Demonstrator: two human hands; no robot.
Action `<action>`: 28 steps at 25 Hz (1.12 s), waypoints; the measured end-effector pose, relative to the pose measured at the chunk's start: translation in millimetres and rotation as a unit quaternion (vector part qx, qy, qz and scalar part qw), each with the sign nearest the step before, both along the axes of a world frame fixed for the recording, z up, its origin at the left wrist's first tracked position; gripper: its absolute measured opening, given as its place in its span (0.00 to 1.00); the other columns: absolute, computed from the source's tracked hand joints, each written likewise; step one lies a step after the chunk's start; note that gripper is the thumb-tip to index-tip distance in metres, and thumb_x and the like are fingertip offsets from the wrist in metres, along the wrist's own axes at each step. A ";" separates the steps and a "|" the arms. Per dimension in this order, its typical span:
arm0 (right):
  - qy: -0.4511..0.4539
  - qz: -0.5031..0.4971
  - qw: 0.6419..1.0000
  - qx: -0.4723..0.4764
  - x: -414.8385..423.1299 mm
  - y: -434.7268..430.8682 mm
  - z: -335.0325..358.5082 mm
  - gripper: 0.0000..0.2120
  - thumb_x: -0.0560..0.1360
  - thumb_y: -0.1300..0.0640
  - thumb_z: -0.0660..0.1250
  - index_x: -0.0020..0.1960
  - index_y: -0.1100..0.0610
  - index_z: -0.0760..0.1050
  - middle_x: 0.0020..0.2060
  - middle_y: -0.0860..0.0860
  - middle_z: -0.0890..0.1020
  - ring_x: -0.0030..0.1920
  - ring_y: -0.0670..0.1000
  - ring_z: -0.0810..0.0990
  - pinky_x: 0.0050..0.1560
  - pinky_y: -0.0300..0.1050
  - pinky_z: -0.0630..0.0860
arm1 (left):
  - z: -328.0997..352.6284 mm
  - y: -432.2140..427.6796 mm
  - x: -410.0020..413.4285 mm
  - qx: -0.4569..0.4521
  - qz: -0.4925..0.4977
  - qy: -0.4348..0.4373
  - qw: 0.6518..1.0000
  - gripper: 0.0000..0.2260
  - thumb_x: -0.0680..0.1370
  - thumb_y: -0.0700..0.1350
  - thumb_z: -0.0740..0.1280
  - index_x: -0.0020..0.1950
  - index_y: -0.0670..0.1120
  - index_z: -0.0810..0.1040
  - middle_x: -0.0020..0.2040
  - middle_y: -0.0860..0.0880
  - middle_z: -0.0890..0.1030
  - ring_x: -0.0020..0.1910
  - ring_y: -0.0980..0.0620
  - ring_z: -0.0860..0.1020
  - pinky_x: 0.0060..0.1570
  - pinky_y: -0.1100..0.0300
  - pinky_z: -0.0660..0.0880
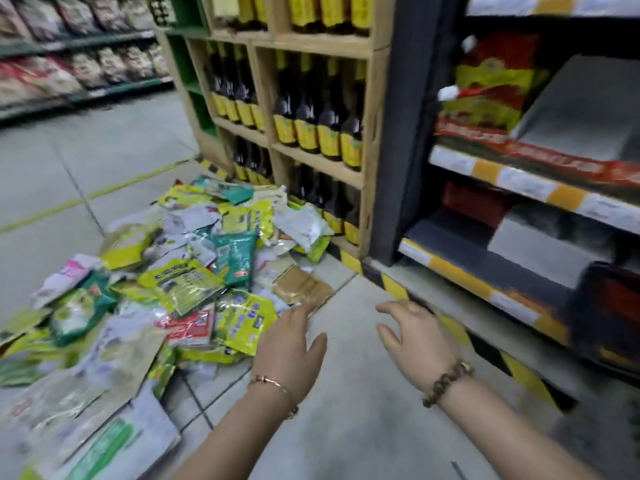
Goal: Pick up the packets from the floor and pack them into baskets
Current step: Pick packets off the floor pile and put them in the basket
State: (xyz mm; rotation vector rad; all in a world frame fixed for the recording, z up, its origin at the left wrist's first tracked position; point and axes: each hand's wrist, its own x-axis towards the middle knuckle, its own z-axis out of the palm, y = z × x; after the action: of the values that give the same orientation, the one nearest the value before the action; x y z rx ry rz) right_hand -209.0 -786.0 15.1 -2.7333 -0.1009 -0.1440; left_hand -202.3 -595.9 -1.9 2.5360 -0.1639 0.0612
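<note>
Fingers spread and empty on our left hand and right hand, hovering beside packets heaped centre-left.

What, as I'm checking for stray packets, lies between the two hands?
Only bare floor lies between the left hand and right hand, in the head view.

The single view came from a wide-angle camera on the person's head, facing forward and steeply down at the floor. It sat close: the packets filled the lower left, the shelves bent along the right edge, and a far rack crossed the upper left. Edges were blurred.
</note>
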 end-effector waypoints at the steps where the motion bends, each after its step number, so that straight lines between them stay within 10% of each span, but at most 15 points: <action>1: 0.021 0.009 1.000 -0.002 13.4 18.1 -11.8 0.16 0.79 0.50 0.58 0.66 0.47 0.70 0.64 0.44 0.73 0.63 0.48 0.73 0.58 0.40 0.69 | -16.3 17.0 8.8 -0.005 0.019 0.014 1.000 0.23 0.76 0.54 0.59 0.69 0.48 0.68 0.66 0.50 0.73 0.65 0.48 0.71 0.59 0.57 0.67; 19: 0.317 0.068 0.939 -0.116 186.4 186.4 -141.0 0.13 0.73 0.47 0.63 0.54 0.52 0.74 0.51 0.54 0.78 0.55 0.57 0.77 0.47 0.44 0.73 | -164.0 160.8 100.5 -0.086 0.146 0.156 0.973 0.20 0.76 0.45 0.64 0.69 0.49 0.69 0.68 0.49 0.71 0.65 0.48 0.71 0.61 0.54 0.70; 24: 0.521 -0.150 0.820 0.182 179.0 218.8 -197.6 0.12 0.76 0.51 0.66 0.51 0.58 0.70 0.44 0.60 0.79 0.42 0.58 0.80 0.44 0.49 0.76 | -172.2 179.9 91.0 -0.109 0.166 0.159 0.967 0.21 0.76 0.46 0.64 0.69 0.50 0.69 0.68 0.51 0.71 0.65 0.51 0.71 0.60 0.58 0.70; 28: 0.436 -0.227 0.764 0.417 178.2 248.3 -246.5 0.22 0.77 0.59 0.64 0.69 0.66 0.65 0.66 0.60 0.71 0.65 0.61 0.71 0.59 0.50 0.69 | -169.7 213.4 83.5 -0.085 0.176 0.130 0.972 0.19 0.77 0.45 0.64 0.67 0.51 0.70 0.66 0.53 0.73 0.64 0.54 0.71 0.58 0.63 0.67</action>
State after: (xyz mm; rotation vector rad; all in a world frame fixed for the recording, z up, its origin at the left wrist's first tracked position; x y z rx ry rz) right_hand -30.8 -537.7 -231.4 -1.6346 0.7127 0.7692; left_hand -118.8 -382.4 -171.6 2.3455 0.3790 -0.1143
